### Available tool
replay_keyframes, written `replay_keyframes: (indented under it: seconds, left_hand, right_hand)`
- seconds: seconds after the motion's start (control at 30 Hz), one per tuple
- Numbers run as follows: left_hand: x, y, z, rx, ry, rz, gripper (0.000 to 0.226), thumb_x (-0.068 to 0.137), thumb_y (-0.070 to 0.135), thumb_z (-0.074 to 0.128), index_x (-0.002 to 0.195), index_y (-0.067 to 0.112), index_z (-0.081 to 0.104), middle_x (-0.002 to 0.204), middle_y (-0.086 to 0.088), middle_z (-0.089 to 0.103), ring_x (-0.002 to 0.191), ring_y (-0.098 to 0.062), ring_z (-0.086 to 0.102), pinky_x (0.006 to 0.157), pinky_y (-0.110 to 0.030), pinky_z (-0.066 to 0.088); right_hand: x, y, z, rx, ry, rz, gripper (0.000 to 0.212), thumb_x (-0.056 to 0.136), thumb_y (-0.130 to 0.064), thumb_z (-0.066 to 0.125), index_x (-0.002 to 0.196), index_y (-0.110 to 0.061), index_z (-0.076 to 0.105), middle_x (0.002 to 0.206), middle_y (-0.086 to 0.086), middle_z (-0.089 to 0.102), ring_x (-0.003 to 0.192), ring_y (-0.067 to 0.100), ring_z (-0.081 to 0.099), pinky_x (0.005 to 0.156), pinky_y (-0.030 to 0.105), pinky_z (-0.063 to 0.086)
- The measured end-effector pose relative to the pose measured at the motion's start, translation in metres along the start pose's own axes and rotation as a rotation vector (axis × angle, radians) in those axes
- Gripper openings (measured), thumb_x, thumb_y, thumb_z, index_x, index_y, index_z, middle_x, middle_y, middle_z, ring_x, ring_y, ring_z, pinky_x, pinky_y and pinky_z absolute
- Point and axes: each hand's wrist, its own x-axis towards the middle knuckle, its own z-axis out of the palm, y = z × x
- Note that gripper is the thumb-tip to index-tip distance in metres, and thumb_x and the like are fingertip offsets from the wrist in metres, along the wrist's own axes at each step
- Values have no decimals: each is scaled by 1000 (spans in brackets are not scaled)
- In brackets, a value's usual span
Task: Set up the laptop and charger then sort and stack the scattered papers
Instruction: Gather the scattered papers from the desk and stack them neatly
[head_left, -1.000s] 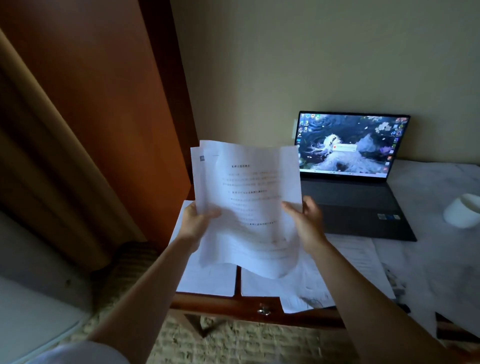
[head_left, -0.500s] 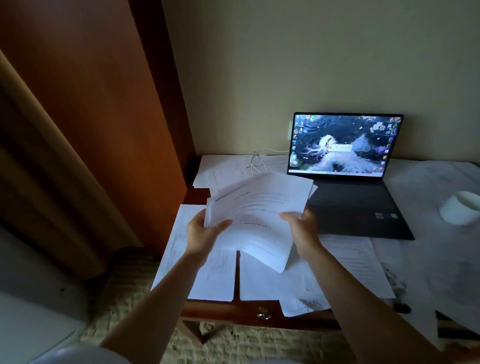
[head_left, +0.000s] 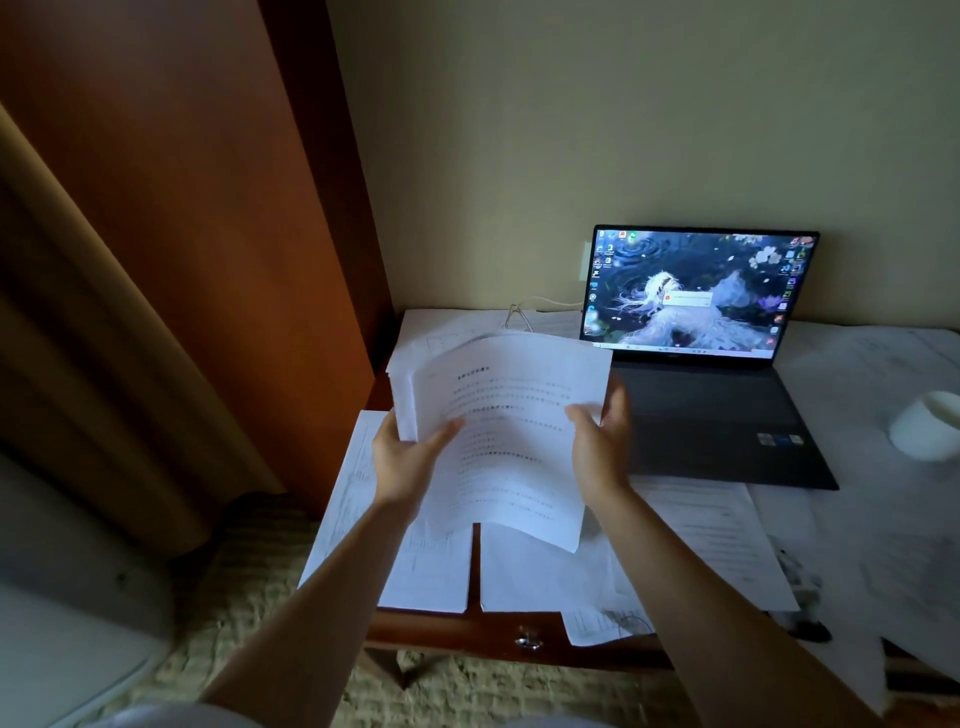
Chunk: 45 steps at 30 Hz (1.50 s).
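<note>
Between both hands, white printed papers (head_left: 506, 431), curved, edges uneven

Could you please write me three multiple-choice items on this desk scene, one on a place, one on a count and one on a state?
1. Where does the cup stand?
A. right of the laptop
B. on the keyboard
C. on the floor

2. How many hands hold the sheaf?
A. none
B. one
C. two

3. What state is the laptop in?
A. closed
B. open, screen lit
C. open, screen dark

Answers:
1 A, the cup sits at the desk's right edge, apart from the laptop.
2 C, the left hand and right hand each grip a side.
3 B, the screen shows a desktop picture.
</note>
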Motion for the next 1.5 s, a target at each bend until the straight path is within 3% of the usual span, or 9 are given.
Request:
replay_keyframes:
  seconds: [0.2, 0.43, 0.6, 0.8, 0.97, 1.13, 1.23, 1.33, 1.5]
  left_hand:
    - [-3, -8, 4, -2, -41, -67, 14, 81, 16, 74, 88, 19, 62, 87, 0, 68, 80, -20, 66, 53, -19, 52]
    - [-5, -30, 2, 29, -112, -124, 20, 75, 24, 80, 89, 21, 66, 92, 0, 71, 86, -23, 68, 61, -29, 55]
    - [-4, -25, 11, 15, -103, -129, 13, 84, 17, 71, 92, 22, 63, 93, 0, 68, 86, -17, 65, 61, -25, 53]
    - [-6, -50, 9, 66, -136, -287, 16, 87, 18, 68, 101, 12, 63, 94, 2, 67, 91, -19, 63, 66, -24, 51]
    - [-6, -43, -5, -78, -155, -343, 21, 87, 25, 68, 105, 14, 65, 96, -6, 71, 86, -24, 70, 67, -36, 57]
    - [-28, -69, -32, -95, -342, -467, 60, 64, 23, 78, 116, 0, 58, 111, -23, 66, 100, -43, 64, 83, -61, 53]
    - [-42, -85, -42, -67, -342, -500, 72, 52, 26, 82, 114, -2, 57, 109, -24, 66, 99, -44, 64, 81, -59, 54]
    - [-50, -96, -48, 26, -331, -500, 52, 69, 8, 77, 116, 3, 55, 107, -21, 66, 96, -40, 65, 77, -49, 56]
    - [-50, -103, -44, 231, -267, -356, 34, 88, -8, 54, 114, 15, 52, 108, -10, 61, 98, -29, 59, 78, -36, 49]
  right_hand:
    - [-1, 2, 5, 27, 12, 3, 43, 84, 0, 56, 124, -13, 49, 106, 0, 60, 91, 11, 59, 74, 18, 47]
    - [0, 16, 6, -33, 20, -12, 42, 66, -13, 39, 106, -14, 49, 94, 5, 57, 70, 1, 53, 67, 23, 41]
    - [3, 11, 8, -47, 24, 20, 31, 72, -13, 43, 101, -12, 53, 78, -4, 55, 59, -7, 51, 55, 10, 39]
    - [-6, 51, -16, -254, -25, 311, 26, 83, 7, 49, 68, -13, 54, 69, 1, 47, 69, 17, 42, 56, 26, 33]
    - [1, 32, -19, -305, -65, 161, 14, 88, -4, 55, 95, -13, 64, 84, 4, 65, 67, 12, 57, 56, 23, 44]
    - [-8, 51, -30, -520, -149, 309, 25, 91, -9, 50, 112, -12, 64, 92, 3, 64, 68, 10, 56, 52, 18, 41]
    - [-23, 67, -34, -586, -135, 351, 22, 90, -9, 47, 103, -13, 65, 87, 3, 63, 64, 11, 55, 51, 19, 40]
    - [-32, 80, -39, -609, -83, 361, 20, 91, -10, 46, 97, -9, 65, 84, 8, 62, 62, 12, 50, 52, 20, 36]
    - [-46, 109, -67, -1122, -36, 205, 48, 90, -31, 58, 133, -13, 48, 130, 6, 53, 117, 22, 51, 97, 35, 46]
